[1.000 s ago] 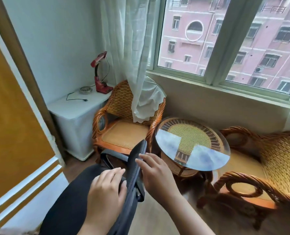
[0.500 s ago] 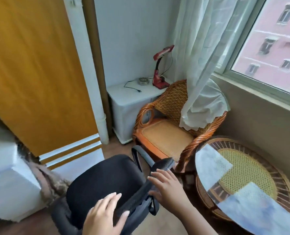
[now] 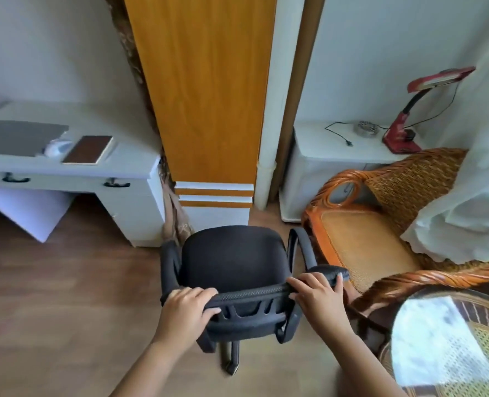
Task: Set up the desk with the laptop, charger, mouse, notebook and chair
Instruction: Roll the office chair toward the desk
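Observation:
A black office chair (image 3: 233, 262) stands on the wooden floor in front of me, its seat facing away. My left hand (image 3: 187, 309) grips the left end of the backrest's top edge. My right hand (image 3: 317, 299) grips the right end. At the far left stands the white desk (image 3: 128, 164). On it lie a closed grey laptop (image 3: 22, 137), a white mouse (image 3: 55, 147) and a brown notebook (image 3: 88, 149) side by side. No charger shows.
An orange door panel (image 3: 206, 90) stands straight ahead behind the chair. A wicker armchair (image 3: 380, 224) with a curtain (image 3: 472, 181) draped on it is close on the right. A glass-topped wicker table (image 3: 452, 348) sits lower right. A red lamp (image 3: 403, 130) rests on a white cabinet (image 3: 323, 167).
My view has swung left from the window to the door and desk. The chair has turned with its seat facing away, and both hands have closed on the backrest's top edge.

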